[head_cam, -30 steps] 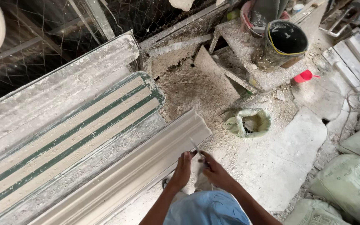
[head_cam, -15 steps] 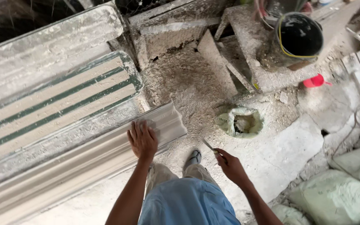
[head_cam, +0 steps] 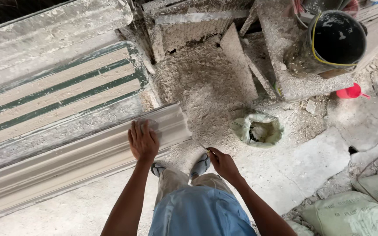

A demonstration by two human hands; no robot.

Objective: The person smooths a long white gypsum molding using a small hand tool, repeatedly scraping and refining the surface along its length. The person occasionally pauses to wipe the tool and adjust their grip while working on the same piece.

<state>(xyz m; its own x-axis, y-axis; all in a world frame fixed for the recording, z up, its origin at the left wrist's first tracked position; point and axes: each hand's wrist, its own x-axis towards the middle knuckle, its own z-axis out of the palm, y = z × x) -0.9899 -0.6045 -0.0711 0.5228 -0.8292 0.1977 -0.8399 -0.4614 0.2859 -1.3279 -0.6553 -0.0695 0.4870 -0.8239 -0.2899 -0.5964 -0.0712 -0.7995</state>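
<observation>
Moulding (head_cam: 66,161) end under flat left hand (head_cam: 143,142); floor (head_cam: 294,166) beside it.

Matt, smooth plaster-like moulding (head_cam: 88,153), rough dusty concrete floor (head_cam: 302,161), glossy black bucket (head_cam: 335,39)

Long plaster moulding (head_cam: 79,159): far end cut off at left edge of frame, part near the end hidden under left hand (head_cam: 143,142). Right hand (head_cam: 223,164): closed round sth thin, too small to tell, mostly hidden by fingers. Black bucket (head_cam: 335,39) and grey sack (head_cam: 355,214): cropped by top edge and bottom-right corner resp.; bucket's inside too dark to make out.
</observation>
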